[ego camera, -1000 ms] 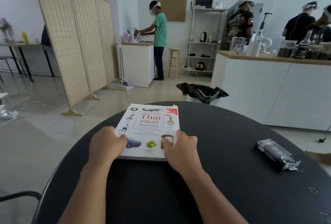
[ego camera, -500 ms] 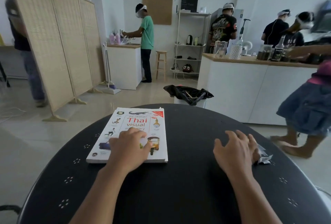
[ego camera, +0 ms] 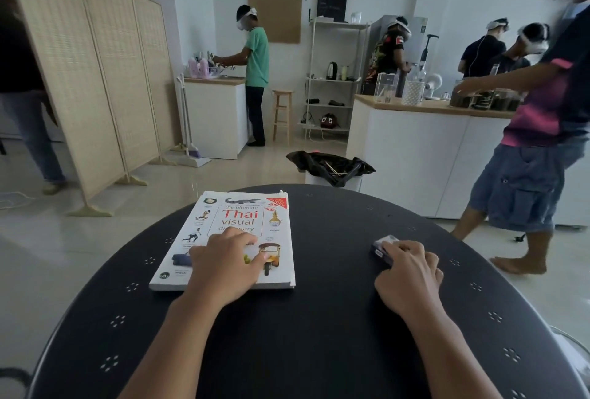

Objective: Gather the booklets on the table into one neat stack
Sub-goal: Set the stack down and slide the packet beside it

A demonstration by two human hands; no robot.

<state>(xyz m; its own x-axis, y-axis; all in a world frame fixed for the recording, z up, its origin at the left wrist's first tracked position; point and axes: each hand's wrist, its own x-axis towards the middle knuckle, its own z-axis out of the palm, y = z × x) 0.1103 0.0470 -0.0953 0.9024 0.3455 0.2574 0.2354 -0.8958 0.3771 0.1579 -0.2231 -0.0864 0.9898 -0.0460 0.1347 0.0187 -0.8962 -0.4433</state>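
reaching complete: right hand (ego camera: 407, 274) has left the thai visual dictionary (ego camera: 236, 236) since a second ago and now covers the small dark booklet (ego camera: 381, 247) at bench (ego camera: 319, 350) right, well apart from the dictionary. judgement: second item is being collected for stacking. right fingers curled over the booklet; a true grip cannot be told. left hand (ego camera: 225, 266) lies palm-down on the dictionary cover, fingers slightly spread, pinning it at bench left-centre.
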